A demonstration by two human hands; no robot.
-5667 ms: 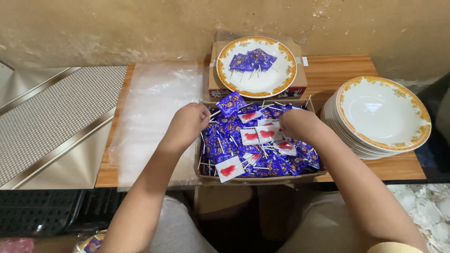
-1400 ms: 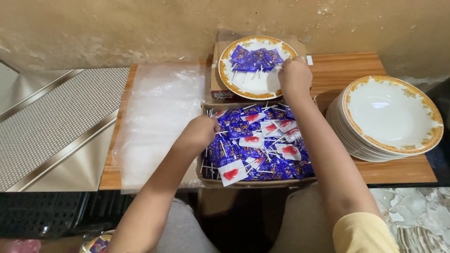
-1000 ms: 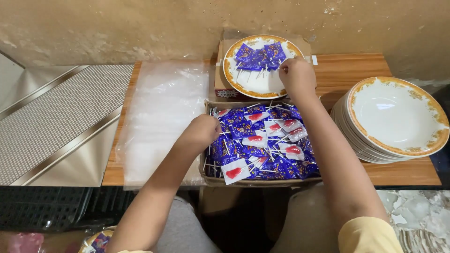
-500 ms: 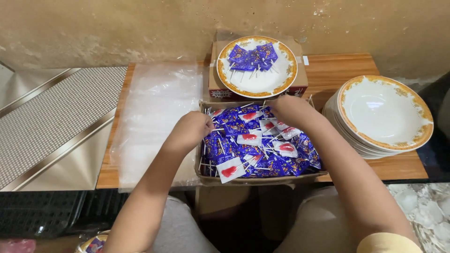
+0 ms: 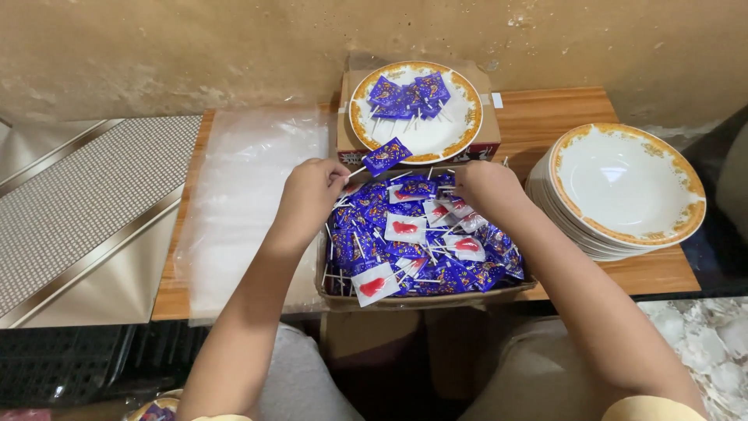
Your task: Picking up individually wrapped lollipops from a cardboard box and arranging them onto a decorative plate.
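- Step in hand, as I judge it: picking wrapped lollipops out of the box (image 5: 425,300) and loading them onto the plate (image 5: 417,132) at 12 o'clock.
- The left hand (image 5: 312,195) is closed, pinching the stick of one lollipop (image 5: 386,156) lifted above the box's 11 o'clock corner, its blue wrapper pointing toward the plate.
- The right hand (image 5: 483,187) rests knuckles-up on the pile (image 5: 421,249) at the box's 1 o'clock side; its fingers curl into the wrappers, and I cannot tell whether they grip anything.
- Next move likely calls for a short carry toward 12 o'clock, laying the lollipop beside the bunch (image 5: 409,93) already on the plate.
- The lollipops are flat, blue-wrapped with white panels and red shapes, on thin white sticks, lying tangled.
- A stack of bowls (image 5: 623,191) sits at 3 o'clock, plastic sheet (image 5: 249,203) at 9 o'clock on the surface (image 5: 553,125).
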